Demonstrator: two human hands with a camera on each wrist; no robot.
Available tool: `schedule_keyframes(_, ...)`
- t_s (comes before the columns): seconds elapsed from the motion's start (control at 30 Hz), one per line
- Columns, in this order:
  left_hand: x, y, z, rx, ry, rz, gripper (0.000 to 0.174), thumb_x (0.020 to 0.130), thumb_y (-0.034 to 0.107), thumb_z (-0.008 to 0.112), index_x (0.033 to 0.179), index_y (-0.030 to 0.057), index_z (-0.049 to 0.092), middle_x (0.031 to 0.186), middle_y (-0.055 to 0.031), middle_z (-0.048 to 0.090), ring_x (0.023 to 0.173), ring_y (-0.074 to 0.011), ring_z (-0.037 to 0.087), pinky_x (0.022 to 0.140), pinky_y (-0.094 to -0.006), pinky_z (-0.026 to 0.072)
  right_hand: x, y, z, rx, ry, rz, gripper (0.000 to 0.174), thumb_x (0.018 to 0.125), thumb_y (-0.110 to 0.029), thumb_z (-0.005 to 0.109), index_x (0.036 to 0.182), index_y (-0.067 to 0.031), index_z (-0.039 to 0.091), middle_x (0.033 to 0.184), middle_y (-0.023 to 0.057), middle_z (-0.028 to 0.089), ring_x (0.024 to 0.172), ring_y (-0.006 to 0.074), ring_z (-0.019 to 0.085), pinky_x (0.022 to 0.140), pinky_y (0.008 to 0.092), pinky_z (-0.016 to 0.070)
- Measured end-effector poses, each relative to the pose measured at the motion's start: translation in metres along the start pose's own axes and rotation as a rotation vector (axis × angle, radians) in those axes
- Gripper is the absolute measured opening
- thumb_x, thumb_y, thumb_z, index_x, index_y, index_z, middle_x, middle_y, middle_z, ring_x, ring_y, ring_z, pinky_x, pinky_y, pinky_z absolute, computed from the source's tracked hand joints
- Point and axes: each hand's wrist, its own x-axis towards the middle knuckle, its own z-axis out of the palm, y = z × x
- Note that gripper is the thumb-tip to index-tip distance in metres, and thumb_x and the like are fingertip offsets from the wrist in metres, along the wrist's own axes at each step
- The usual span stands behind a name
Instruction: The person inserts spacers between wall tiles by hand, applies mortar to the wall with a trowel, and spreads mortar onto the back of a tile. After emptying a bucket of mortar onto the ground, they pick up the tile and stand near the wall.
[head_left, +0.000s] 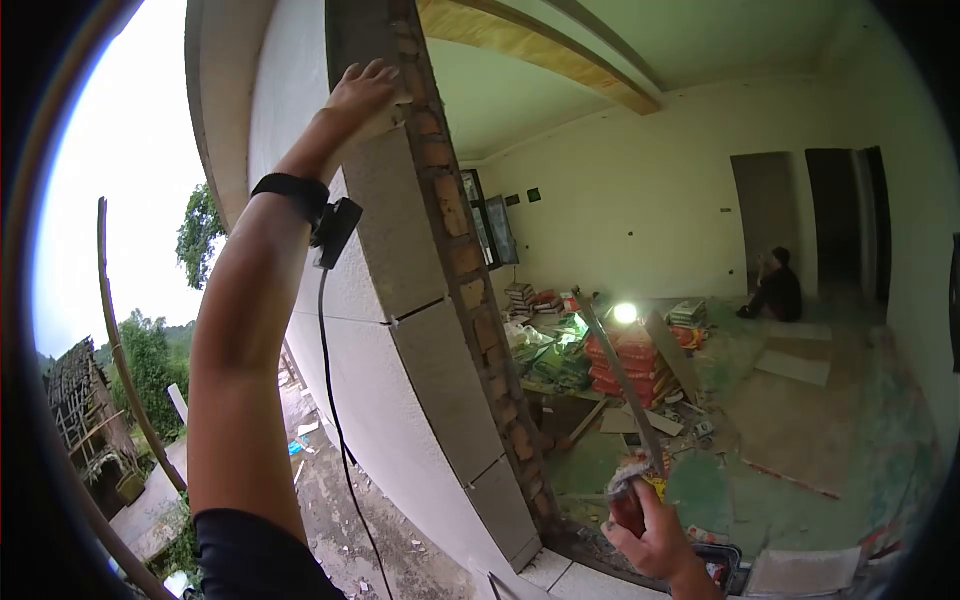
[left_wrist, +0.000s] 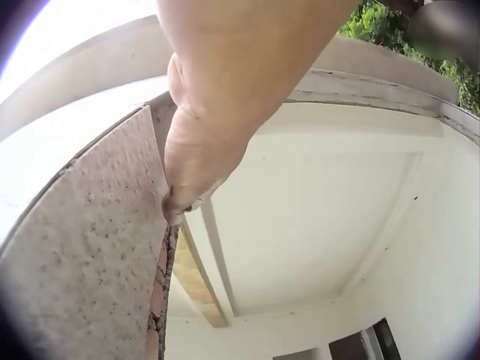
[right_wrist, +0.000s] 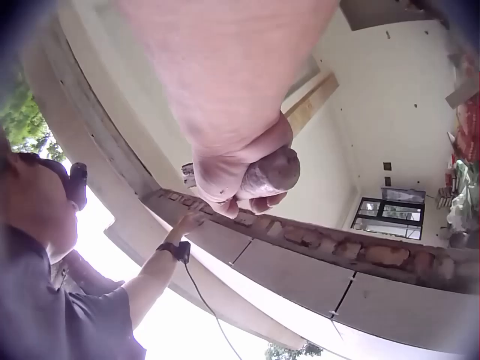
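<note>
My left hand point(head_left: 362, 92) is raised high, its fingers resting on the top edge of a grey-beige tile point(head_left: 395, 225) that faces the end of the wall. In the left wrist view the fingertips are mostly hidden behind the hand, right at the edge of the speckled tile point(left_wrist: 97, 225). Lower on the right, my right hand point(head_left: 655, 540) grips a round-ended handle point(right_wrist: 271, 172). Grey, crusted material covers the front of this tool, and a long narrow grey strip point(head_left: 622, 385) extends up from it in the head view; I cannot tell the tool's exact kind.
Exposed brick point(head_left: 465, 258) runs beside the tiles. Inside the room lie stacked red bags point(head_left: 625, 365), a bright lamp point(head_left: 625, 313) and boards point(head_left: 795, 365). A person point(head_left: 775, 285) sits by the far wall. A black cable point(head_left: 330, 385) hangs from my left wrist.
</note>
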Motion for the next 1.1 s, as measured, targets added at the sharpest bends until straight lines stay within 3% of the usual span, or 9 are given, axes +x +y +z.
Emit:
schedule_keyframes(0.03, 0.001, -0.004, 0.004, 0.039, -0.031, 0.019, 0.044, 0.086, 0.029, 0.066, 0.129, 0.0199, 0.062, 0.152, -0.0076, 0.04, 0.145, -0.0271, 0.026, 0.118, -0.0495, 0.0228, -0.007, 0.005, -0.002, 0.054, 0.03, -0.024, 0.06, 0.086, -0.008, 0.064, 0.138, 0.0031, 0.036, 0.086, 0.0011, 0.055, 0.076, 0.007, 0.051, 0.071, 0.0238, 0.0463)
schedule_keyframes(0.23, -0.018, 0.01, -0.022, -0.149, -0.078, -0.053, 0.041, 0.085, 0.025, 0.066, 0.126, 0.0279, 0.065, 0.152, -0.011, 0.039, 0.145, -0.0314, 0.026, 0.116, -0.045, 0.0269, -0.023, -0.005, -0.015, 0.092, 0.072, 0.116, 0.064, 0.086, -0.009, 0.064, 0.14, 0.0047, 0.032, 0.085, 0.0043, 0.058, 0.063, 0.0084, 0.056, 0.056, 0.0257, 0.0484)
schedule_keyframes(0.3, -0.011, 0.008, -0.016, -0.193, -0.099, -0.104, 0.043, 0.085, 0.035, 0.067, 0.127, 0.0306, 0.064, 0.155, -0.0097, 0.034, 0.148, -0.0287, 0.02, 0.118, -0.0486, 0.0212, -0.026, -0.003, -0.017, 0.057, 0.078, 0.137, 0.065, 0.086, -0.01, 0.064, 0.141, 0.0043, 0.032, 0.085, 0.0048, 0.058, 0.063, 0.0087, 0.056, 0.055, 0.0254, 0.0481)
schedule_keyframes(0.6, -0.016, -0.003, -0.027, -0.22, -0.158, -0.121, 0.043, 0.086, 0.039, 0.067, 0.122, 0.0154, 0.067, 0.156, -0.0123, 0.031, 0.148, -0.0309, 0.019, 0.118, -0.0467, 0.0207, -0.037, 0.004, -0.024, 0.099, 0.087, 0.229, 0.067, 0.085, -0.019, 0.067, 0.141, 0.0012, 0.035, 0.088, 0.0095, 0.061, 0.069, 0.0157, 0.062, 0.062, 0.031, 0.0512)
schedule_keyframes(0.67, -0.015, -0.005, -0.033, -0.195, -0.177, -0.101, 0.044, 0.086, 0.041, 0.066, 0.122, 0.0152, 0.068, 0.156, -0.0124, 0.031, 0.148, -0.0306, 0.018, 0.119, -0.047, 0.02, -0.036, 0.018, -0.024, 0.029, 0.095, 0.128, 0.067, 0.088, -0.018, 0.065, 0.144, 0.0, 0.033, 0.084, 0.0047, 0.059, 0.064, 0.0109, 0.056, 0.056, 0.0265, 0.0465)
schedule_keyframes(0.77, -0.011, -0.006, -0.035, -0.062, -0.095, -0.219, 0.049, 0.09, 0.051, 0.059, 0.128, 0.0204, 0.065, 0.16, -0.0071, 0.026, 0.15, -0.0274, 0.013, 0.121, -0.0473, 0.0114, -0.033, 0.03, -0.019, -0.027, 0.098, -0.044, 0.069, 0.092, -0.017, 0.062, 0.149, 0.0, 0.027, 0.082, -0.0008, 0.055, 0.06, 0.0055, 0.048, 0.051, 0.0219, 0.042)
schedule_keyframes(0.87, -0.007, 0.001, -0.036, 0.077, -0.15, -0.311, 0.06, 0.099, 0.061, 0.028, 0.14, 0.0258, 0.053, 0.163, -0.0036, 0.018, 0.151, -0.0258, 0.005, 0.121, -0.0511, 0.0031, -0.032, 0.027, -0.013, 0.09, 0.081, 0.019, 0.069, 0.092, -0.014, 0.061, 0.15, 0.0, 0.026, 0.083, -0.0005, 0.056, 0.059, 0.0058, 0.048, 0.051, 0.0221, 0.042)
schedule_keyframes(1.0, 0.0, -0.003, -0.03, 0.079, -0.294, -0.332, 0.064, 0.097, 0.066, 0.021, 0.152, 0.0337, 0.031, 0.164, -0.0016, 0.014, 0.152, -0.0251, 0.0, 0.119, -0.0571, -0.0021, -0.037, 0.042, -0.011, -0.068, 0.067, -0.017, 0.072, 0.091, -0.014, 0.062, 0.151, -0.0002, 0.024, 0.081, -0.0006, 0.055, 0.059, 0.0066, 0.05, 0.052, 0.0234, 0.0441)
schedule_keyframes(1.1, -0.002, -0.008, -0.032, 0.122, -0.29, -0.313, 0.064, 0.097, 0.067, 0.022, 0.151, 0.0336, 0.034, 0.163, -0.0011, 0.015, 0.152, -0.0253, 0.001, 0.119, -0.058, -0.0024, -0.036, 0.055, -0.012, -0.191, 0.07, -0.099, 0.072, 0.092, -0.015, 0.062, 0.151, -0.0006, 0.024, 0.079, 0.0, 0.056, 0.058, 0.0073, 0.051, 0.052, 0.0245, 0.0448)
